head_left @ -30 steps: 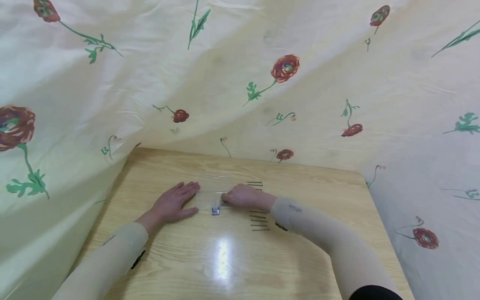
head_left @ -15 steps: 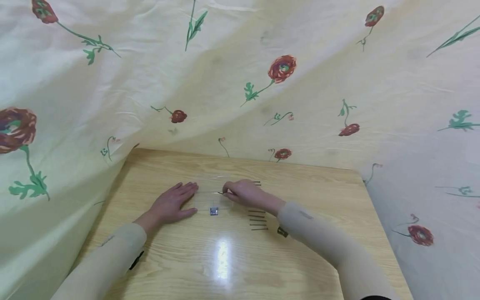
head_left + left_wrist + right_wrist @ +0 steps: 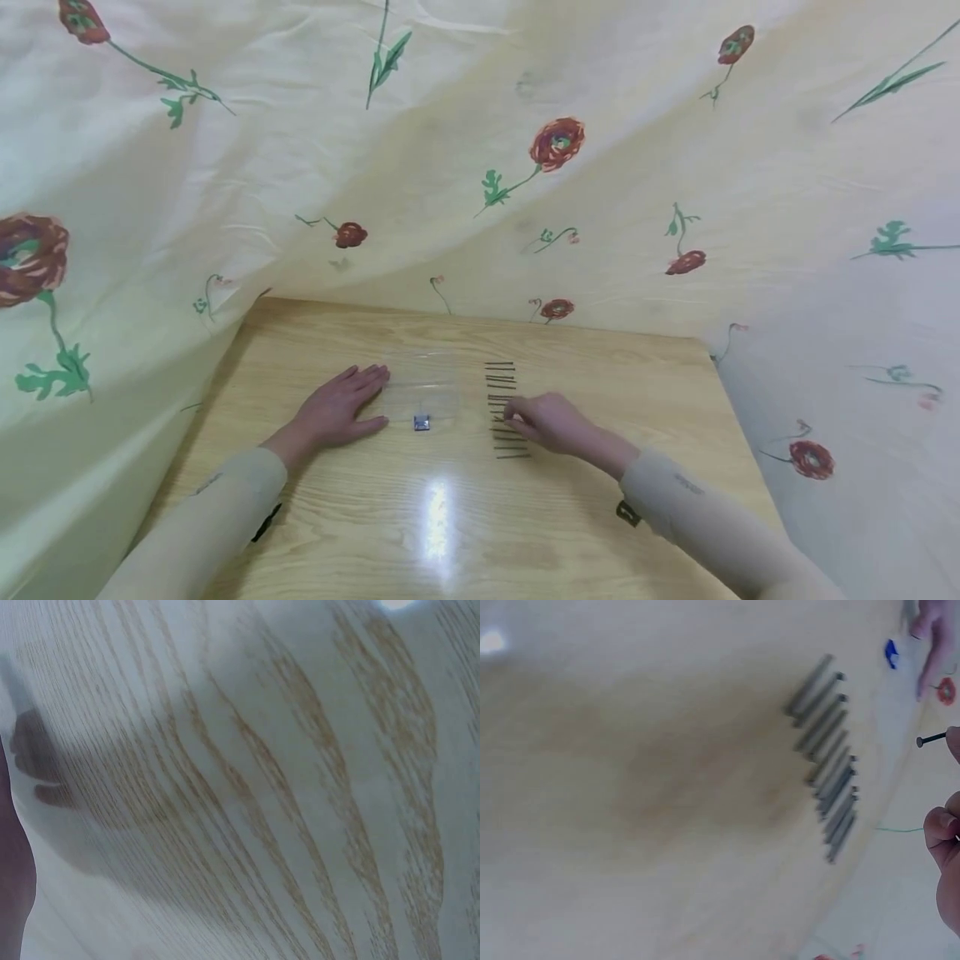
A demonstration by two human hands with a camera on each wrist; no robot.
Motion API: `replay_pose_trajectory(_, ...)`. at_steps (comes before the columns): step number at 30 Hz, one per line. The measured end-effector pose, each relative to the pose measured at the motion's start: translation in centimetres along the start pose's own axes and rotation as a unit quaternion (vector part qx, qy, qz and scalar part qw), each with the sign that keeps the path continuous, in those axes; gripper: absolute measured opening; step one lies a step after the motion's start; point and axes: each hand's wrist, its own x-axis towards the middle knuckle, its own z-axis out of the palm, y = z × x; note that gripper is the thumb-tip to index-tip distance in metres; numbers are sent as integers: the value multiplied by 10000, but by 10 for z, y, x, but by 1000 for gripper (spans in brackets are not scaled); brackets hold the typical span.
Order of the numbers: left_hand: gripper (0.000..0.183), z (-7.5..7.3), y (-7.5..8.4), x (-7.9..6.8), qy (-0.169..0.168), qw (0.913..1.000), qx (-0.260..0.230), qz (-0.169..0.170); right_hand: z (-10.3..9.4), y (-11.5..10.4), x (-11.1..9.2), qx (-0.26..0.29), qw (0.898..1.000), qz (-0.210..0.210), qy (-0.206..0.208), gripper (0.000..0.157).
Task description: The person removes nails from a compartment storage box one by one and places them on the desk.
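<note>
My right hand (image 3: 551, 423) is over the near part of a row of nails (image 3: 501, 385) and hides part of that row in the head view. Between its fingertips it pinches a single nail (image 3: 931, 739), whose flat head sticks out in the right wrist view. The left hand (image 3: 341, 408) lies flat with straight fingers, its fingertips at the left edge of a clear plastic box (image 3: 442, 385). A small blue-and-silver piece (image 3: 422, 422) sits at the box's near edge. Only a dark edge of the left hand (image 3: 13, 862) shows in the left wrist view.
Everything rests on a light wood-grain table (image 3: 360, 517), which reflects a bright lamp spot. A cream cloth with red flowers (image 3: 420, 167) hangs behind the table and along both sides. The nails lie side by side, right of the box.
My right hand has moved right and toward me, from over the clear box to over the nail row, with a nail in its fingers. The left hand stays in place.
</note>
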Motion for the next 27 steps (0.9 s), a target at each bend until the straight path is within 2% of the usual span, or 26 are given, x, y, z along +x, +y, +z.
replay_pose_trajectory(4, 83, 2, -4, -2, 92, 9999, 130, 25, 7, 4, -19, -17, 10000, 7, 39, 4)
replay_pose_trajectory(8, 83, 2, -8, -2, 134, 9998, 163, 62, 15, 5, -29, -71, 9998, 118, -126, 4)
replay_pose_trajectory(14, 84, 0, -9, 0, 21, 10000, 54, 37, 29, 1, -34, -191, 9994, -115, -274, 5)
replay_pose_trajectory(20, 84, -1, -9, 3, -113, 9999, 32, -13, 44, 1, -39, -150, 9984, 90, -537, 6)
replay_pose_trajectory(27, 84, -1, -9, 7, -75, 10000, 35, 15, 55, 1, -40, -210, 9988, 54, -448, 4)
